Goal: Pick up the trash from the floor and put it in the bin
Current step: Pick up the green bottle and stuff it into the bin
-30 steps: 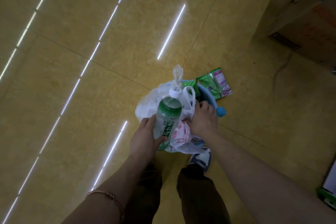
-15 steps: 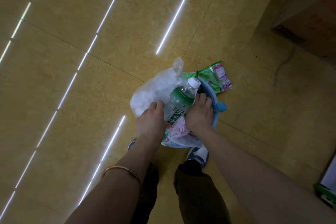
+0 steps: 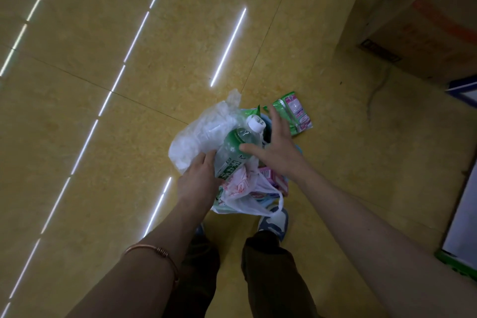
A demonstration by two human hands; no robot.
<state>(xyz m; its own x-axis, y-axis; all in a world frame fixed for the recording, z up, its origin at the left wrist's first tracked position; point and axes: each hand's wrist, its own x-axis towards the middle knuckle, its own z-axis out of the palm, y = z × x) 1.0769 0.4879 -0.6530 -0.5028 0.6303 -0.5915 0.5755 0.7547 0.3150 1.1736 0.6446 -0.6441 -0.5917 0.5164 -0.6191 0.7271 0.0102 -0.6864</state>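
Pushing the bottle (image 3: 232,155) down into the bin (image 3: 268,122) looks like the step in hand. It lies tilted across the top of the bin, cap toward the far rim, riding on the bags rather than sunk inside. Your left hand (image 3: 198,183) grips its lower end at the bin's near-left side. Your right hand (image 3: 277,148) hovers over the bin's right side, fingers spread wide and holding nothing, thumb at the bottle's shoulder.

The bin seems overfull: a clear bag (image 3: 204,137) spills over its left rim and a white bag (image 3: 245,188) hangs over its near rim. So tip the bottle cap-first into the dark gap by the far rim instead of pressing flat on the heap. Use your free palm to hold the bags down so nothing springs out. Press gently, since the bin is probably light and could tip.

A green packet (image 3: 294,113) lies on the floor just beyond the bin's far-right rim; take it next.
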